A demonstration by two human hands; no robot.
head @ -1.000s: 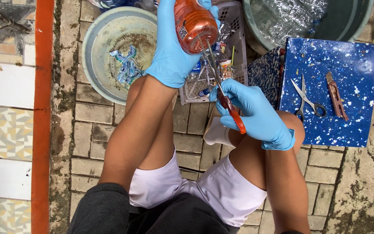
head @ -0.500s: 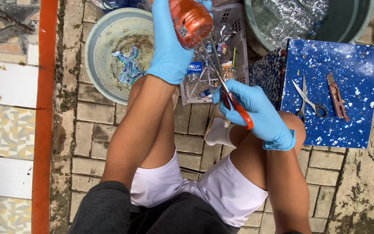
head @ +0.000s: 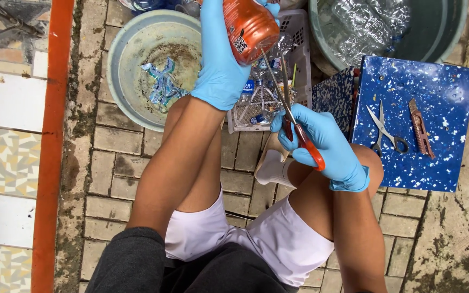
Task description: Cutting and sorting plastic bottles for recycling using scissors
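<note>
My left hand [head: 221,59], in a blue glove, grips an orange plastic bottle [head: 249,24] held up near the top of the view. Blue-gloved as well, my right hand [head: 321,144] holds red-handled scissors [head: 291,116]. Their blades point up and touch the lower edge of the bottle. Both hands are above a white mesh basket [head: 299,32] that holds clear plastic bottles. I sit low with my knees apart over a brick floor.
A grey basin [head: 131,59] with torn blue label scraps stands at left. A large green tub [head: 441,32] of crushed clear bottles is at top right. A blue speckled stool [head: 451,141] carries small metal scissors [head: 384,130] and a folding knife [head: 420,129].
The bottle and my left hand have risen slightly toward the top of the view. The scissor blades now sit at the bottle's lower edge.
</note>
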